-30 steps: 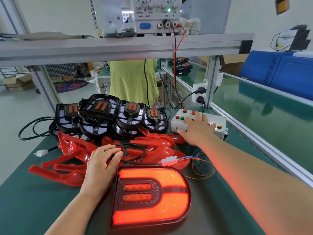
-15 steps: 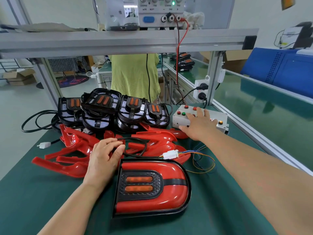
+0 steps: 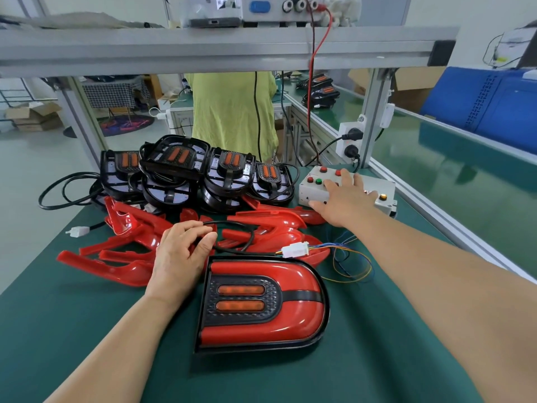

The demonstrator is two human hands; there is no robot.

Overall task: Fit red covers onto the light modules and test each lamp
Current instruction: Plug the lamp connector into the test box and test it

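Note:
A lamp with its red cover [image 3: 263,303] fitted lies unlit on the green mat in front of me. Its black cable loops up to a white connector [image 3: 295,249]. My left hand [image 3: 181,254] rests just left of the lamp's top edge, fingers curled over the cable loop. My right hand [image 3: 345,199] lies with spread fingers on the white button box [image 3: 315,189], touching its buttons. Loose red covers [image 3: 116,257] are piled behind the lamp. Several black light modules [image 3: 174,167] are stacked further back.
A power supply [image 3: 279,7] stands on the aluminium shelf [image 3: 203,48] overhead, with a red lead hanging down. A socket box [image 3: 350,141] is fixed to the right post. A person in a green top stands behind the bench. Coloured thin wires [image 3: 353,266] lie right of the connector.
The lamp glowed bright red one second ago and is now dark. My right hand has shifted slightly on the button box. My left hand has stayed by the cable.

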